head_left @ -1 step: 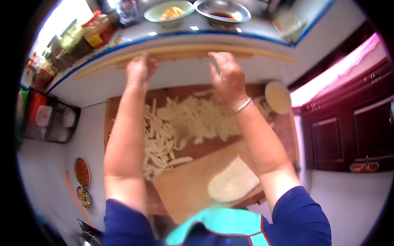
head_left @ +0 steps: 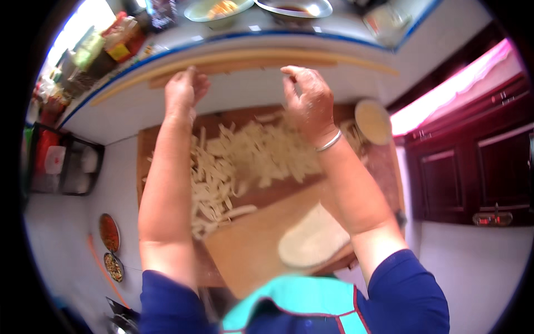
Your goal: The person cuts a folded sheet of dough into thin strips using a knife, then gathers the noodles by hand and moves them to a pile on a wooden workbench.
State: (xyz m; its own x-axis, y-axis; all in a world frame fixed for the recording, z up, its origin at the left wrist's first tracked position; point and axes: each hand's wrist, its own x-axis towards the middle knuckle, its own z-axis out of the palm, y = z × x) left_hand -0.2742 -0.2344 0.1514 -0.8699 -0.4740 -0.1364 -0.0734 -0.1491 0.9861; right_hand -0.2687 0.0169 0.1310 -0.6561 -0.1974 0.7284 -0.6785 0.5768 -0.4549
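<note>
Both my arms reach forward over a brown wooden board (head_left: 261,196) strewn with pale cut dough strips (head_left: 267,149). My left hand (head_left: 184,92) is raised past the far left of the strips, its fingers curled and slightly blurred; whatever they may hold is hidden. Level with it, my floury right hand (head_left: 310,100) has its thumb and forefinger apart, with nothing visible between them. Just beyond both hands run long wooden rods (head_left: 239,57); I cannot tell whether my fingertips touch them. Closer to me, a pale dough sheet (head_left: 314,238) lies on a lighter tan surface (head_left: 245,259).
A round pale lid or bowl (head_left: 373,122) stands at the board's far right corner. On the blue-edged shelf behind are a pale bowl (head_left: 194,13), a metal bowl (head_left: 295,13) and several packets. A dark rack (head_left: 64,158) is at left, a dark red door (head_left: 473,172) at right.
The whole scene sits slightly higher and farther left in the picture. My hands keep nearly the same pose, and the dough strips and sheet look unchanged.
</note>
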